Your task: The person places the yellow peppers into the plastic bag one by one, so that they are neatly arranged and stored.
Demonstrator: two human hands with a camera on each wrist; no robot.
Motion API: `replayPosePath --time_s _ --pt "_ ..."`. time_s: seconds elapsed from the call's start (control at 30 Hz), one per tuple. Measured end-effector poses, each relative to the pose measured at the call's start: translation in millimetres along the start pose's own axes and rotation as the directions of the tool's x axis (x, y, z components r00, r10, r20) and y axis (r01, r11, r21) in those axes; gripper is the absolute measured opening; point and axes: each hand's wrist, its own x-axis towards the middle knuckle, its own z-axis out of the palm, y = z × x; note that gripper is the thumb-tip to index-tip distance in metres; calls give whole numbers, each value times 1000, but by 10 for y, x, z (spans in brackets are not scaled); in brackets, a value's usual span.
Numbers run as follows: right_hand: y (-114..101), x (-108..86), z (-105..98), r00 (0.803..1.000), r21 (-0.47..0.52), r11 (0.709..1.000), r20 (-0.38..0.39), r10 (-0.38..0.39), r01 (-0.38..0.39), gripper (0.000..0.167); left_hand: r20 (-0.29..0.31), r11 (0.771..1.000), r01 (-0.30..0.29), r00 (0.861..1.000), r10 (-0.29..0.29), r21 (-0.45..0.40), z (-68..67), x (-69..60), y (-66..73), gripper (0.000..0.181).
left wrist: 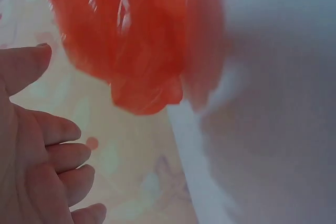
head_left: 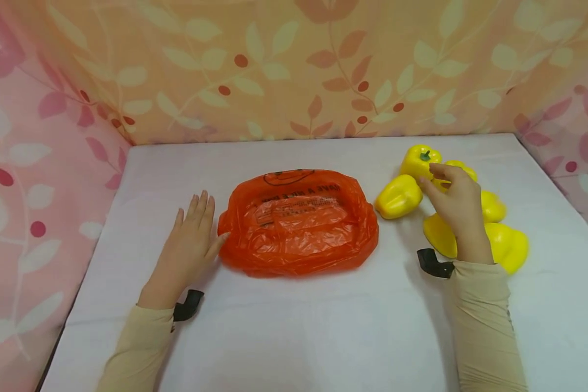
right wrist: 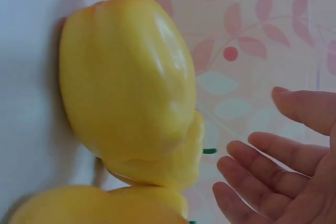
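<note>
Counted: one white table (head_left: pixel 323 326), one red bag (head_left: pixel 299 228), one left hand (head_left: pixel 188 239), one right hand (head_left: pixel 458 204), six yellow peppers (head_left: pixel 399 197). The bag, crinkled and black-printed, was laid mid-table, left fingers held straight just beside it. Right fingers were held loosely bent near the glossy peppers, which were clustered to the bag's right, partly hidden by that hand.

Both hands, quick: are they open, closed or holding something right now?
Left hand: open, holding nothing, beside the red bag.
Right hand: open, holding nothing, over the yellow peppers.
</note>
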Motion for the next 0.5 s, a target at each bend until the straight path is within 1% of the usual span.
replayPosePath --time_s 0.07,0.17,0.23,0.33,0.4,0.5 --pt "13 6 53 999 9 1000 37 3 -3 51 1 1000 -1 1000 1 -15 53 -20 15 75" --pt "28 13 104 996 -15 1000 91 24 -23 54 14 999 0 1000 1 -40 119 -35 37 75" --pt "37 10 118 993 -33 999 115 39 -36 55 22 999 -3 1000 5 -54 166 -34 50 75" --pt "44 -1 134 990 -52 997 129 58 -52 53 39 998 -12 999 15 -58 237 -20 62 75" --pt "52 -4 154 991 -69 997 124 48 -40 50 39 998 -21 999 23 -52 269 -10 68 75" --pt "59 -5 192 992 -116 993 123 29 -15 46 42 999 -25 999 27 -47 279 -5 72 74"
